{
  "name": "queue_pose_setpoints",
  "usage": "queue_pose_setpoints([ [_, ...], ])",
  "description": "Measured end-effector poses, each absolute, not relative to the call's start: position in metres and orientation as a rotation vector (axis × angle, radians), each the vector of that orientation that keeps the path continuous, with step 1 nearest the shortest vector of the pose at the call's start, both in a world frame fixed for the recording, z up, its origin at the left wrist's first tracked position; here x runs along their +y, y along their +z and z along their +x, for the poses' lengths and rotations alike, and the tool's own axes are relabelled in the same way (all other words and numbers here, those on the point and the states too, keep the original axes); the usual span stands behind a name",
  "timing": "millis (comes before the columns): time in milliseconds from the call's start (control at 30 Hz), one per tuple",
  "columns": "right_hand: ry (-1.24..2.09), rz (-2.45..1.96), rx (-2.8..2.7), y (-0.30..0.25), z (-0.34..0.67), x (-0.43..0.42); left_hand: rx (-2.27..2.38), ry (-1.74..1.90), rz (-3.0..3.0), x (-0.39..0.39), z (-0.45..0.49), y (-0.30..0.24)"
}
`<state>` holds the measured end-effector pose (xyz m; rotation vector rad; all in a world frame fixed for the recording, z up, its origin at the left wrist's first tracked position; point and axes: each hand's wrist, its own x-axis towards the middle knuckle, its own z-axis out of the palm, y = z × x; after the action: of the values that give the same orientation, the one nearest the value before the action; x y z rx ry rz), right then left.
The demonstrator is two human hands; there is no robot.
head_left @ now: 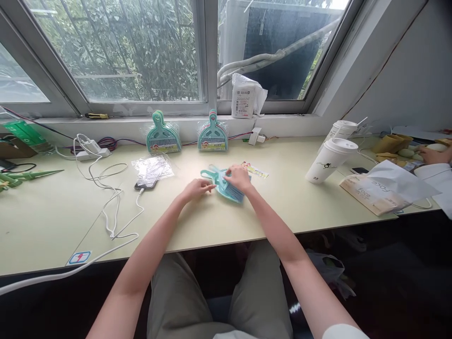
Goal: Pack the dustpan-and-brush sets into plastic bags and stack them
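A small teal dustpan lies tilted on the table in front of me, with a matching hand brush with blue-grey bristles lying on it. My right hand reaches over from the right, its fingers closed on the brush. At the left edge of the dustpan is my left hand, fingers stretched out; whether they touch it is hard to tell. Just beyond my right hand lies a printed label card. Two more wrapped dustpan sets, a left one and a right one, lean against the sill.
Crumpled clear plastic covers part of a phone on the left. White cables trail there. Paper cups and a paper bag stand at right, near another person's hand.
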<state>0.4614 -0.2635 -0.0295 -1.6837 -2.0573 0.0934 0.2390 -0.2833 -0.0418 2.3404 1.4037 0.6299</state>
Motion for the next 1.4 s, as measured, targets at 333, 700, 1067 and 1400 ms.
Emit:
queue_pose_setpoints([
  [333,0.250,-1.495,-2.183,-0.043,0.454,-0.263,1.409,0.782,2.941,-0.275,0.228,-0.046],
  [700,0.316,-1.319,-2.194,-0.060,0.446,-0.246,1.302,0.451,3.011,-0.278,0.251,-0.047],
  [1067,0.412,-1.603,-2.016,-0.035,0.443,-0.267,1.552,1.202,2.348,-0.288,0.262,-0.046],
  [1400,0.374,-1.578,-1.681,-0.033,0.474,-0.246,1.059,1.163,1.175,-0.292,0.270,-0.043],
])
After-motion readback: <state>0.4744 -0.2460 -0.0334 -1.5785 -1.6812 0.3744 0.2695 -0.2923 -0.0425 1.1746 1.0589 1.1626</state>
